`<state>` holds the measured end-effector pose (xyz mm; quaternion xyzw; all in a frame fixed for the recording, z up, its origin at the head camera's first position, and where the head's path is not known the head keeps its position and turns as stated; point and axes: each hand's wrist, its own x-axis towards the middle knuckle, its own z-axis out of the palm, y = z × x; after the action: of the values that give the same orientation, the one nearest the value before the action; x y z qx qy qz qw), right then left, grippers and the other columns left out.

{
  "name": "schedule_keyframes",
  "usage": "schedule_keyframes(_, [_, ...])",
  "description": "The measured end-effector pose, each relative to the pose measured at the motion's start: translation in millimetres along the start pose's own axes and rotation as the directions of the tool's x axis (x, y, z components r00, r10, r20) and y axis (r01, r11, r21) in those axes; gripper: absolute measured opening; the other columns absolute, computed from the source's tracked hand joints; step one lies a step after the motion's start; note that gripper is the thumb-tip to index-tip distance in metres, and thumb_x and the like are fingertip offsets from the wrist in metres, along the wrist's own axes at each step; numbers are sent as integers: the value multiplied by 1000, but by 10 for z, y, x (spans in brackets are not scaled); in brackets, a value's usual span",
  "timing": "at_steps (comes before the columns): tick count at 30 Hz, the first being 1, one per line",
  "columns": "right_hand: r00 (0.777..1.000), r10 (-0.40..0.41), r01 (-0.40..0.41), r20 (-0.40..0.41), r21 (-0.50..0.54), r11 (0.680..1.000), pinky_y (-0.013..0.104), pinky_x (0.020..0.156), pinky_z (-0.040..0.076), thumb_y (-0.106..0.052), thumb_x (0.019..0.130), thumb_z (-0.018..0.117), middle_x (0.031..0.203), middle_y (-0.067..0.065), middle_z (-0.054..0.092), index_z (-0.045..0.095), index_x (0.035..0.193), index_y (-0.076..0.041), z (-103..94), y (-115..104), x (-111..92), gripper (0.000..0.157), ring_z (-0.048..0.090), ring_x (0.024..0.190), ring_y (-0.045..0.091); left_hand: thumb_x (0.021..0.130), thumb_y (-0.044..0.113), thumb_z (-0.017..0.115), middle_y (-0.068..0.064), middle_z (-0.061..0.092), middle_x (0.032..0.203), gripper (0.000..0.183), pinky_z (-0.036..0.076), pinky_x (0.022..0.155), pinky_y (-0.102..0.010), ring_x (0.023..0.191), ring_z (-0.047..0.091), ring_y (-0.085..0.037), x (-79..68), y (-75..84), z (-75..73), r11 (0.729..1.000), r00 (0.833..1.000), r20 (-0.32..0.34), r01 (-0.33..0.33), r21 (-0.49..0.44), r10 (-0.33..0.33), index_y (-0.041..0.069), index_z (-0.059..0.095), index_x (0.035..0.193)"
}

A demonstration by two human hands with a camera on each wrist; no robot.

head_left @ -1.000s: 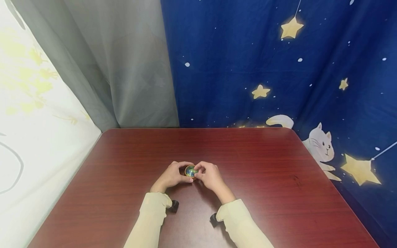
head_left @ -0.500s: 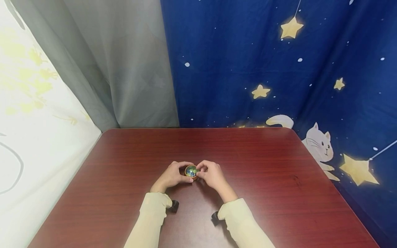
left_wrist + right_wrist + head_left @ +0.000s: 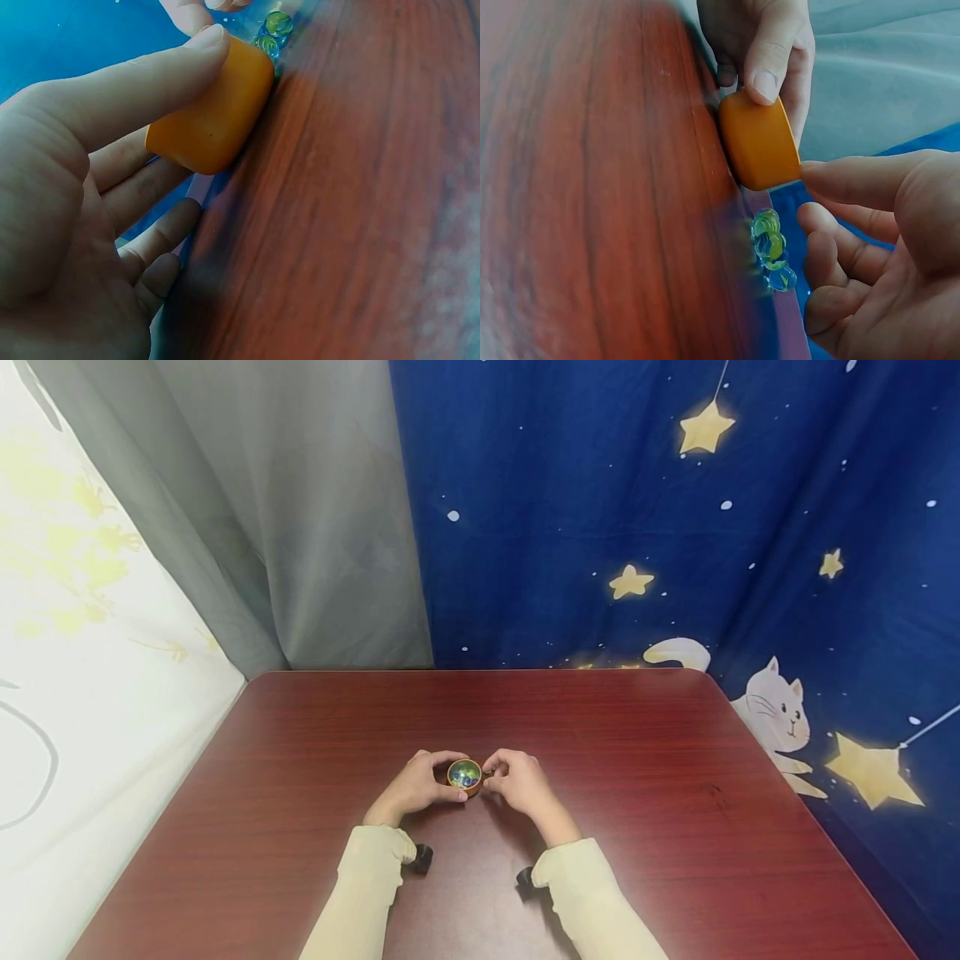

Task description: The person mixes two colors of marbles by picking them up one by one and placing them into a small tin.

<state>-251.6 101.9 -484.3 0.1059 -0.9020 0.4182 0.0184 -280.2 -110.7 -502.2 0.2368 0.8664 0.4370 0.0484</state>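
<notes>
Gripping the orange cup [image 3: 464,774] mid-table [image 3: 637,827], the left hand [image 3: 414,787] curls round it; the right hand [image 3: 519,783], fingers loosely curled, touches its rim beside glass marbles [image 3: 771,251].

A red-brown wood table [image 3: 637,827] is seen in front; a grey curtain [image 3: 300,527] is hung behind at left; a blue cloth [image 3: 675,510] w/ stars & a cat [image 3: 776,714] is hung at right.

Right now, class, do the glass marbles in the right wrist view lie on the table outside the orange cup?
Yes, the marbles lie on the table just beside the cup, outside it.
</notes>
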Motion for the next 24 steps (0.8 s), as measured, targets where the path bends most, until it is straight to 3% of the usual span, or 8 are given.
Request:
schedule_keyframes(6, [999,32,-32,22,4,999,30,58,43,-7,75,78,66,-4,59,70,87,-12,-32,0,-11,15,52,58,10,66,25,91,5,67,101,59,44,88,-40,99,57,-16,-2,-4,0,1000,1000,3,4,-12,-4,18,68,120])
schedule_keyframes(14, [999,26,-26,22,0,1000,30,59,45,-3,74,75,66,-3,61,71,86,-10,-49,42,-18,15,55,56,9,64,28,92,7,66,100,60,39,91,-42,99,49,-17,-7,11,6,999,999,-7,34,18,-33,22,69,119])
schedule_keyframes(24, [999,26,-25,44,-38,999,29,58,44,-4,75,77,65,-3,60,72,92,-10,-31,42,-21,19,54,57,8,65,27,92,6,66,100,60,41,91,-42,100,50,-17,-9,20,6,1000,1000,-3,28,12,-28,20,69,120])
